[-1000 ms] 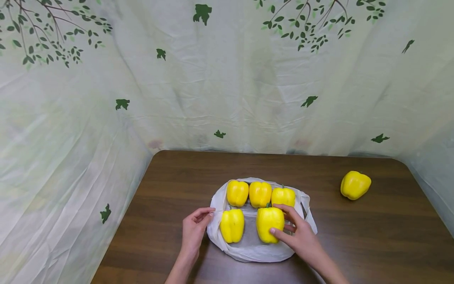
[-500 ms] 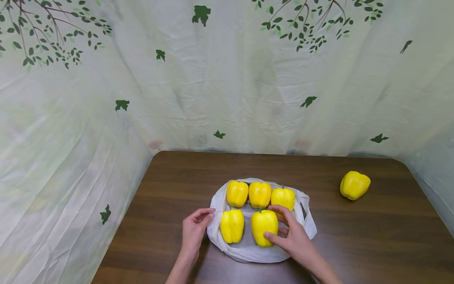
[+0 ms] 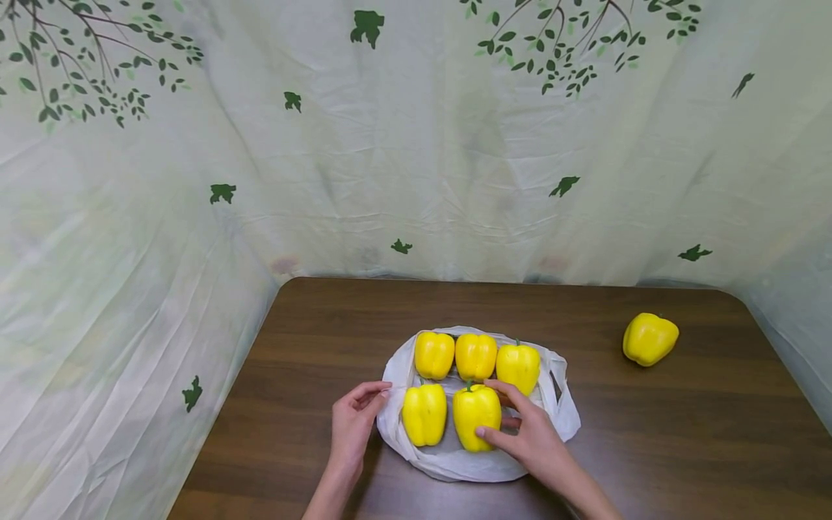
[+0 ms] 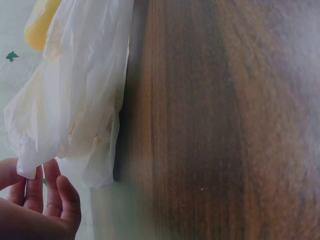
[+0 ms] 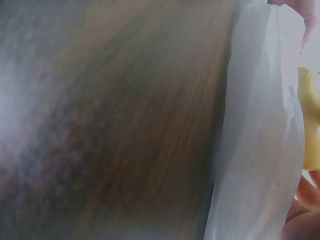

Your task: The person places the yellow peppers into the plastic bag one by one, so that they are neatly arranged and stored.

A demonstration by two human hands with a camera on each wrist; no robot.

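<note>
A white plastic bag (image 3: 464,468) lies spread with its mouth up, and several yellow bell peppers sit inside. My left hand (image 3: 353,425) pinches the bag's left rim; in the left wrist view the thumb and fingers of that hand (image 4: 42,207) hold a corner of the thin plastic (image 4: 85,95). With thumb and fingers, my right hand (image 3: 534,435) grips the front-right bell pepper (image 3: 473,421), its stem pointing away from me. Beside it on the left is another bell pepper (image 3: 425,419). Three more form a back row, the middle one (image 3: 476,355) between two others.
A lone yellow bell pepper (image 3: 651,339) lies on the brown wooden table (image 3: 689,419), far to the right of the bag. Behind and along the sides hangs a pale cloth (image 3: 442,166) printed with leaves and branches.
My right hand has moved left and slightly toward me with its bell pepper, bringing it closer to the front-left one. The left hand stays at the bag's rim.
</note>
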